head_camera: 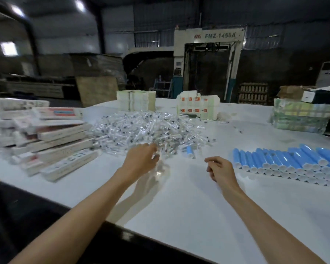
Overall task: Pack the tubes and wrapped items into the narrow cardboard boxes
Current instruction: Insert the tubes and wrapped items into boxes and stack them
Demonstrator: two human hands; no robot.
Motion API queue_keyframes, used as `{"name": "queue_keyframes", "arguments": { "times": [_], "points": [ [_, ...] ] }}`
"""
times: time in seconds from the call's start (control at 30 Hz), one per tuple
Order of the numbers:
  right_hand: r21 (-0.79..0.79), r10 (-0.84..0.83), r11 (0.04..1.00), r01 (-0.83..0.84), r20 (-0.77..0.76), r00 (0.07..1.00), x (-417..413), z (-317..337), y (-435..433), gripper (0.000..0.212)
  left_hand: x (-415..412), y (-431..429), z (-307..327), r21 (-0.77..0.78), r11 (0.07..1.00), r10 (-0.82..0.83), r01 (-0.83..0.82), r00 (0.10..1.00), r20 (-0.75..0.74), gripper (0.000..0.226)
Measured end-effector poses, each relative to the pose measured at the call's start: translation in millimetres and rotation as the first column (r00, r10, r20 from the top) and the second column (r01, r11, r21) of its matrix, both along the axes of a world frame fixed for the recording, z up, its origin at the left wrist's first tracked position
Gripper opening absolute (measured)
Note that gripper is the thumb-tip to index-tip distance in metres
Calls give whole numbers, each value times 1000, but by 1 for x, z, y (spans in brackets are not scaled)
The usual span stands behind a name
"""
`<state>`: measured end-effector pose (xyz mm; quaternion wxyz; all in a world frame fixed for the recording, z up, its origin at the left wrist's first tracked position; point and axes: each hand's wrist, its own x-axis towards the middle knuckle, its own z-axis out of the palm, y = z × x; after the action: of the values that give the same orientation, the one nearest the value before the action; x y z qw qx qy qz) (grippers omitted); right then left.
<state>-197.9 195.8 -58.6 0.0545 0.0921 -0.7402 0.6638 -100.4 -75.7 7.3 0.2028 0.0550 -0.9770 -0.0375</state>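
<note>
One wrapped item [159, 165] pinched in left hand [141, 159] fingers beside pile [151, 128]; right hand [219, 168] loosely curled.

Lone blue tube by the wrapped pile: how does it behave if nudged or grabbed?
The lone blue tube lies on its side on the smooth white table, so a sideways nudge would probably roll it. Its skin looks glossy, so it may slip in a loose pinch. It seems small and likely light, though weight cannot be seen.
</note>
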Motion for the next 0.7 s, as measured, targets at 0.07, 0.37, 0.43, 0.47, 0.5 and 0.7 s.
{"name": "queue_keyframes", "arguments": {
  "times": [0.07,0.37,0.43,0.47,0.5,0.7],
  "points": [
    [-3,12,1000,-12,-18,1000,-2,-2,-2,31,14,-45,1,-103,969,228,-223,972,46,50],
    [2,47,999,-47,-43,998,-2,-1,-5,30,85,-171,-21,-127,789,614,-601,779,131,62],
    [1,57,998,-57,-47,997,0,0,-5,29,89,-173,-23,-68,802,596,-593,790,143,62],
    [1,58,998,-58,-46,997,1,0,-5,29,89,-173,-23,-41,819,573,-573,810,126,57],
    [3,58,998,-58,-43,997,1,0,-5,29,89,-172,-22,-27,836,548,-548,830,107,53],
    [34,51,998,-50,-46,998,5,2,-7,30,87,-159,-4,-16,913,409,-409,910,66,49]
  ]
}}
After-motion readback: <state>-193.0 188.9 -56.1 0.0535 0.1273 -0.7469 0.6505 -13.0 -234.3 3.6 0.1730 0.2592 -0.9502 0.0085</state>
